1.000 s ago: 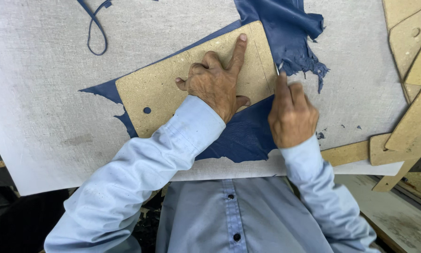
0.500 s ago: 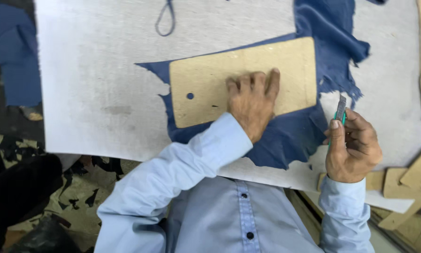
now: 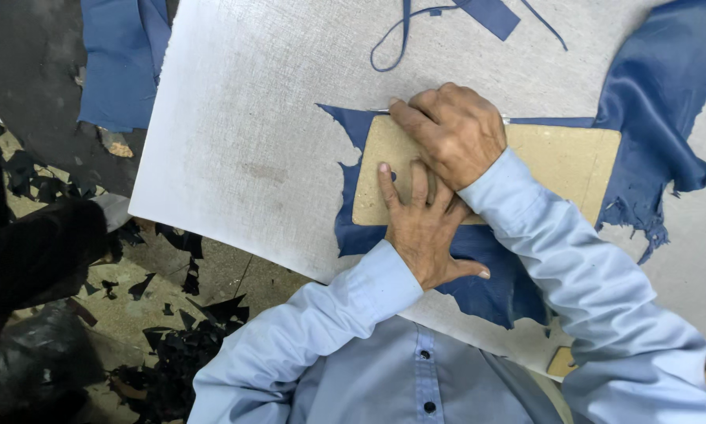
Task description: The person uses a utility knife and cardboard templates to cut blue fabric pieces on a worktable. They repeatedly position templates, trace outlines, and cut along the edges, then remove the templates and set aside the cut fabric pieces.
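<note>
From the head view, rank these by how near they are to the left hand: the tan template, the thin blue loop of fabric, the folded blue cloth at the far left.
1. Tan template: directly under the left hand, touching.
2. Thin blue loop of fabric: above, near the board's top edge.
3. Folded blue cloth: off the board, upper left corner.

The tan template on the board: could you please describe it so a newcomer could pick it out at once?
On the big grey board lies ragged blue fabric. Flat on it, under the left hand and right hand, sits the template. It is the only tan rectangle with rounded corners there.
</note>
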